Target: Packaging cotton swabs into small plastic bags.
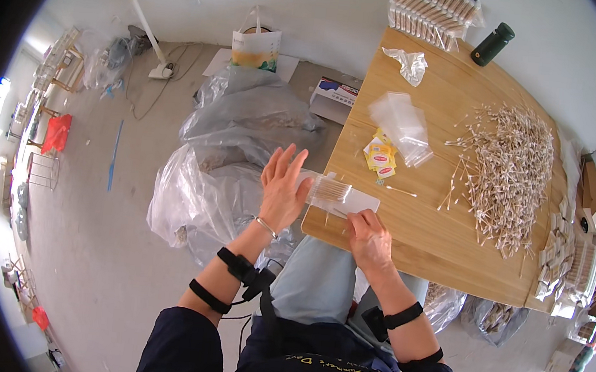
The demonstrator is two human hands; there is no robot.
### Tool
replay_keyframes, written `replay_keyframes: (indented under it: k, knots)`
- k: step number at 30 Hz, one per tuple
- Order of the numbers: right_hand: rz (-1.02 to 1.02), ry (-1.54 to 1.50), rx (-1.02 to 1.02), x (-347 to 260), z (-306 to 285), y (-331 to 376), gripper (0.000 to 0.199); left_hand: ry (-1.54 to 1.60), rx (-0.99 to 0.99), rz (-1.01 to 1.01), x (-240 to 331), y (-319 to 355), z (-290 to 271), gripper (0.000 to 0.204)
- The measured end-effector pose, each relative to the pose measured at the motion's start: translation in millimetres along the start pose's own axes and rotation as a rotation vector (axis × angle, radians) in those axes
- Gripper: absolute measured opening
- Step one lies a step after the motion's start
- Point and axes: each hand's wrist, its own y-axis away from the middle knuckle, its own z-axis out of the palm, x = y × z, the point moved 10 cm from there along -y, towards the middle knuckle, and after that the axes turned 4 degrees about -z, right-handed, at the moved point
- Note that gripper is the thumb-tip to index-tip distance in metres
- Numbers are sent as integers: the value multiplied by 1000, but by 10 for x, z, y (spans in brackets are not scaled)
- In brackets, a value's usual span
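At the near left corner of the wooden table (423, 230), a small clear bag of cotton swabs (331, 191) lies on a flat white sheet (363, 202). My left hand (283, 192) is open beside the bag, fingers raised and apart, with the thumb close to the bag's left end. My right hand (370, 242) is closed in a pinch at the sheet's near edge. A thin, pale stick-like thing shows at its fingertips, too small to name surely. One loose cotton swab (401, 191) lies just beyond the sheet.
A large heap of loose swabs (507, 177) covers the table's right side. Clear empty bags (404, 128) and yellow paper labels (380, 154) lie mid-table. Packed swabs (429, 19) and a dark green bottle (493, 44) stand at the back. Big plastic sacks (220, 171) rest on the floor, left.
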Motion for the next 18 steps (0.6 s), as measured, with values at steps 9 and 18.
replay_keyframes:
  k: [9,18]
  knots:
    - [-137,210,-13,-224,125,-155,12,1,-244,-82,-148,11,372,70]
    - [-245,272,-29,-339,144,-239,14,140,-390,-138,-330,44,618,55]
